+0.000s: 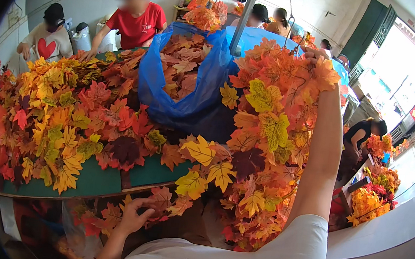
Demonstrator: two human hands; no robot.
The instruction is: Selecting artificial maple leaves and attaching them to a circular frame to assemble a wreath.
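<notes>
My right arm is stretched up, and my right hand [316,55] is closed around the top of a thick hanging leaf garland [272,153], just beside a metal hook [290,25]. Its artificial maple leaves are orange, yellow-green and dark maroon; they partly hide my fingers. Low by the table's front edge, my left hand [133,215] has its thumb and fingers apart, close to a trailing strand of orange leaves [161,200]. Whether the fingertips touch those leaves is hard to tell. A blue plastic bag [153,89] full of loose orange leaves stands beyond the garland.
Heaps of artificial leaves [54,110] cover much of the green table [147,173]. A metal pole [246,18] rises behind the bag. Across the table are a person in red [137,22] and another in white [47,40]. More people work farther back and at right, near an open door [393,69].
</notes>
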